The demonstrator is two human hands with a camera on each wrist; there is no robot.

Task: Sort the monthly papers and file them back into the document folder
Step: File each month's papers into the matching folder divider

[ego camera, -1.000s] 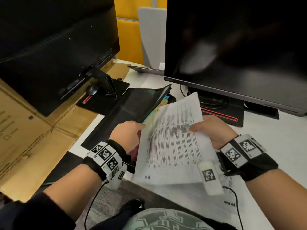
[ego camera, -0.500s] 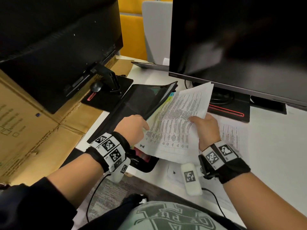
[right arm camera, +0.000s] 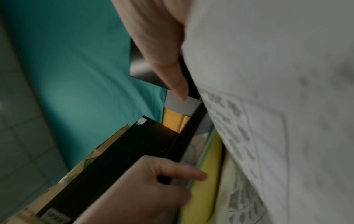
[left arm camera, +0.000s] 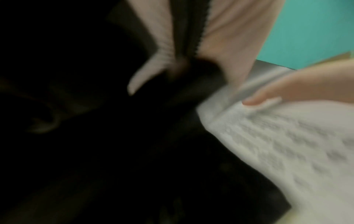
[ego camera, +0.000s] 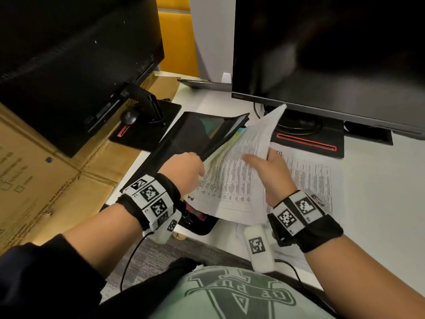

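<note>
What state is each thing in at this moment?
Document folder: open, black cover lifted.
Left hand: grips the cover's edge.
Right hand: holds the printed sheet.
Printed sheet: curved, partly between the folder's dividers.
Loose papers: flat on the desk.
Monitors: dark.

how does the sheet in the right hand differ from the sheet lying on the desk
The held sheet is lifted and curved, its far corner raised toward the monitor; the desk sheet lies flat. The held sheet is pinched by the right hand and angled into the open folder; the desk sheet is untouched, beside the folder. Both are white pages with dense printed tables.
</note>
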